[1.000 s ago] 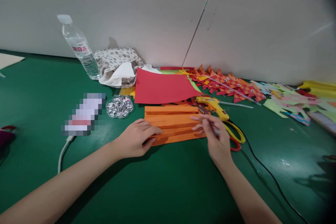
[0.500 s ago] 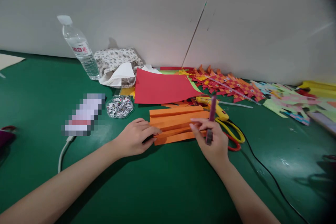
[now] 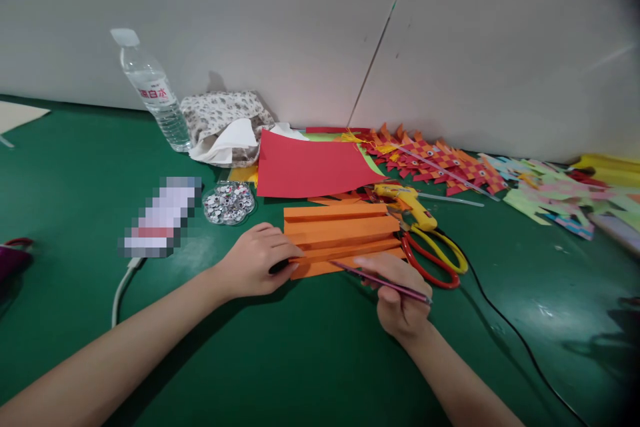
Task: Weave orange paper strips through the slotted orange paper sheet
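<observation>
Bench (image 3: 280,360), green, spreads around the pleated orange paper (image 3: 340,233), which lies between the person's hands. Just behind that paper is a red sheet (image 3: 315,167). At its left end, the left hand (image 3: 263,259) has its grip closed, thumb and forefinger on the edge. By its front right, the right hand's (image 3: 405,297) grip is closed around a slim purple stick, the tip over the paper. Scissors (image 3: 435,259) lie at its right; a yellow glue gun (image 3: 410,203) sits behind them, right of the paper. The stick (image 3: 385,283) is slimmest.
</observation>
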A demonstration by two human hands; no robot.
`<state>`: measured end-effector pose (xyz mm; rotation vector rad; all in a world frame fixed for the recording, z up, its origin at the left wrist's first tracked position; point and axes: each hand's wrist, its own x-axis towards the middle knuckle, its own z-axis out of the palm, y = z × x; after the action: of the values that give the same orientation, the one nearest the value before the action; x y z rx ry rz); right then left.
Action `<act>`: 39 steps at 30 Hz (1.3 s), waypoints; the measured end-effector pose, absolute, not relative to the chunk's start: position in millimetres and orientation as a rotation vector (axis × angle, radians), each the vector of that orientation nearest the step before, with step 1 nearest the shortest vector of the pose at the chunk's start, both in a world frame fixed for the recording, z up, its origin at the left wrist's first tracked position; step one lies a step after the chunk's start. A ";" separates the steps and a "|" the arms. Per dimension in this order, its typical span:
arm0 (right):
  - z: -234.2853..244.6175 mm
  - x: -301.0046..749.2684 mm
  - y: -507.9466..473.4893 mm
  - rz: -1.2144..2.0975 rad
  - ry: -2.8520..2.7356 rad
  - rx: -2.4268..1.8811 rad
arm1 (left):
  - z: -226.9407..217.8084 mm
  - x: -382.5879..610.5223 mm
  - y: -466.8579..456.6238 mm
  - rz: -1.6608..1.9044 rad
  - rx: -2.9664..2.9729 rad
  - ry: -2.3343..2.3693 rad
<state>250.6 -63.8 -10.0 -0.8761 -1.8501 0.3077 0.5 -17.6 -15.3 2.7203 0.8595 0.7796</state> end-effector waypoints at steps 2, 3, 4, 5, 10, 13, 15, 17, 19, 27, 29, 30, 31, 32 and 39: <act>-10.8 249.8 -66.2 0.376 -1.778 -0.921 | -15.7 0.0 -17.7 0.771 2.720 0.854; -11.4 248.6 -66.7 0.432 -1.729 -0.949 | -16.1 -0.1 -17.7 0.768 2.719 0.854; -11.8 247.0 -66.8 0.493 -1.668 -0.985 | -16.4 -0.1 -17.6 0.768 2.718 0.857; -12.0 244.9 -66.2 0.566 -1.604 -1.028 | -16.6 0.0 -17.5 0.768 2.717 0.859; -7.9 235.2 -59.9 0.918 -1.345 -1.071 | -16.9 1.1 -17.7 0.747 2.721 0.853; -5.9 234.1 -59.1 0.944 -1.304 -0.970 | -17.1 1.2 -17.9 0.732 2.720 0.849; -7.1 235.0 -60.5 0.887 -1.314 -0.940 | -17.2 1.1 -17.9 0.729 2.718 0.842; -9.5 236.5 -62.5 0.808 -1.340 -0.965 | -17.4 1.0 -17.7 0.732 2.717 0.832; -11.6 238.0 -63.5 0.753 -1.377 -1.050 | -17.5 0.9 -17.8 0.736 2.719 0.818; -7.5 235.4 -53.6 0.997 -1.149 -1.237 | -16.4 1.5 -18.3 0.720 2.737 0.835; -6.8 232.6 -51.9 1.047 -1.173 -1.235 | -15.8 1.7 -18.2 0.714 2.745 0.835; -6.8 231.2 -51.7 1.065 -1.195 -1.243 | -15.6 1.8 -18.2 0.711 2.747 0.833; -6.9 229.8 -51.8 1.080 -1.220 -1.253 | -15.4 1.9 -18.2 0.708 2.747 0.832; -7.2 228.5 -52.2 1.089 -1.242 -1.262 | -15.2 2.0 -18.1 0.706 2.746 0.830; -7.8 226.3 -53.5 1.115 -1.271 -1.319 | -14.8 2.6 -18.7 0.693 2.735 0.833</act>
<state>226.3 -53.5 -7.8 -1.3194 -1.2710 1.1151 2.6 -18.7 -14.8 2.7347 0.8332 0.6931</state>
